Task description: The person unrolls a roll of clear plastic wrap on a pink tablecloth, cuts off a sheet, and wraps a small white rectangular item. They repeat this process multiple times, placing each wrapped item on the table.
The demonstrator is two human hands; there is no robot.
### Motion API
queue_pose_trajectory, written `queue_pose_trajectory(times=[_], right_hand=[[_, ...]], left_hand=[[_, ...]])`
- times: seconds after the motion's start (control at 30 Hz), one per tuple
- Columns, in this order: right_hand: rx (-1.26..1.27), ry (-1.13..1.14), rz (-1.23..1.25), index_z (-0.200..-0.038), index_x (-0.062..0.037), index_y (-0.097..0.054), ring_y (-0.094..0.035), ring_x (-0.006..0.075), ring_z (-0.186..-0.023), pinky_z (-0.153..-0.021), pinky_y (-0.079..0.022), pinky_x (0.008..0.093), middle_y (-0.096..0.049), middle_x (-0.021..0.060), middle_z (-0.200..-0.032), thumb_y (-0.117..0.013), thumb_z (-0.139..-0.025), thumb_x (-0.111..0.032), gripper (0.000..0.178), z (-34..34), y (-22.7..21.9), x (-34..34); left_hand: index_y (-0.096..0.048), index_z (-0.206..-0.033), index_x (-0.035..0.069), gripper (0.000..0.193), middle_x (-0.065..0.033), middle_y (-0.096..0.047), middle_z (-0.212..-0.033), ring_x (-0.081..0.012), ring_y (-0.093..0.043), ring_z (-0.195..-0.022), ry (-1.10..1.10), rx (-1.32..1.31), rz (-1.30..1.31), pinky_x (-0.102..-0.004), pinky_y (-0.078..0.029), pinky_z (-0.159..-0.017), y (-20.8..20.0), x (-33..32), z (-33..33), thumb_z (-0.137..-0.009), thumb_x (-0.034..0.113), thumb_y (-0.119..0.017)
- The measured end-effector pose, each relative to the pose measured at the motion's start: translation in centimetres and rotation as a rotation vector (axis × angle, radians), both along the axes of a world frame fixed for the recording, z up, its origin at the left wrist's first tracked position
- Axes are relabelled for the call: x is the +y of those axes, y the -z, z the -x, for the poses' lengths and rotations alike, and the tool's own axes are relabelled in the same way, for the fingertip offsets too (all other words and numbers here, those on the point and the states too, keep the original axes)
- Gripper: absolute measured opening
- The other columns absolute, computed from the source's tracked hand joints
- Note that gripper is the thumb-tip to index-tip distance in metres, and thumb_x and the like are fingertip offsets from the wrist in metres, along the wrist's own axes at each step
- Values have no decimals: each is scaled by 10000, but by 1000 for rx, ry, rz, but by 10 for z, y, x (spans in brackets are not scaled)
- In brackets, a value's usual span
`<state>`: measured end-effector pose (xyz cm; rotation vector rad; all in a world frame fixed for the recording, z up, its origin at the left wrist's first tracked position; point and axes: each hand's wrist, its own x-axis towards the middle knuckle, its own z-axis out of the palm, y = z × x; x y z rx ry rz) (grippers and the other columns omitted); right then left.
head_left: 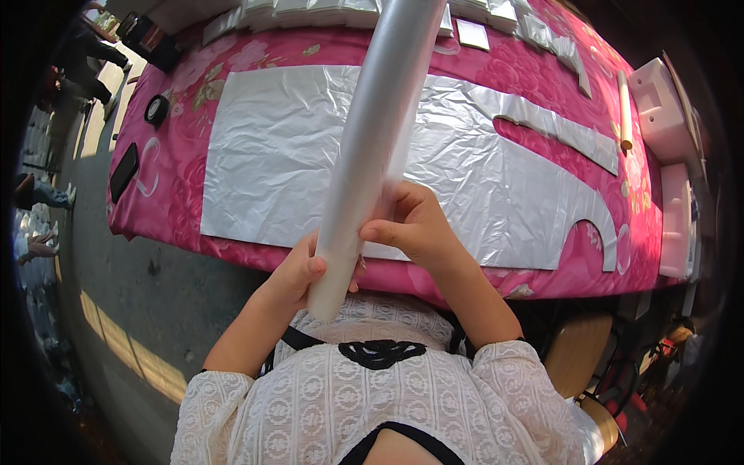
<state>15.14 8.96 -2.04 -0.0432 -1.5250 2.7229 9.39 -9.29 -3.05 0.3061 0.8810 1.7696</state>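
A long roll of translucent whitish plastic film (pixel 370 128) is held upright at a slant in front of me, its lower end near my waist and its top running out of the picture. My left hand (pixel 301 270) is wrapped round the lower end. Higher up, on the roll's right side, my right hand (pixel 415 229) is closed with thumb and fingers against the film. Behind the roll, a white crinkled plastic sheet (pixel 267 151) lies flat on the table, with curved cut-outs and strap-like strips at its right end. The roll covers part of it.
The table wears a pink floral cloth (pixel 198 66). Folded plastic packets (pixel 291 14) line its far edge. On the left lie a phone (pixel 124 172) and a black tape roll (pixel 156 111). A thin tube (pixel 625 116) and pink foam boxes (pixel 659 105) are at right; a stool (pixel 578 353) stands below.
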Motion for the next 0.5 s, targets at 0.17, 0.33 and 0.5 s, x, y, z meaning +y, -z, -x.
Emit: queue_pose_trajectory(times=[0.17,0.33,0.5], right_hand=[[-2,-73,-71,-979,9,-599,-609,124,-806,-716,-490,242,-642,57,-886,-793,-678,-198,413,-5,-8,-1],[-287,3,-435,-897,21,-616,-589,117,-679,-622,-472,250,-632,63,-755,-761,-690,-298,407,-11,-5,-4],[-367,70,-696,-873,32,-617,-614,227,-665,-634,-479,309,-628,130,-733,-695,-730,-445,504,-19,11,-29]], left_hand=[[-448,-1210,-31,793,-231,-578,-1061,-281,-641,-864,273,-337,-147,-369,-554,-720,22,-4,-1,-721,555,-661],[-400,-1266,-39,701,-231,-568,-1113,-313,-588,-1010,275,-261,35,-401,-483,-855,11,0,8,-878,544,-418],[-365,-1289,-25,690,-114,-567,-1012,-169,-566,-862,-119,263,410,-309,-449,-794,18,13,-8,-905,548,-342]])
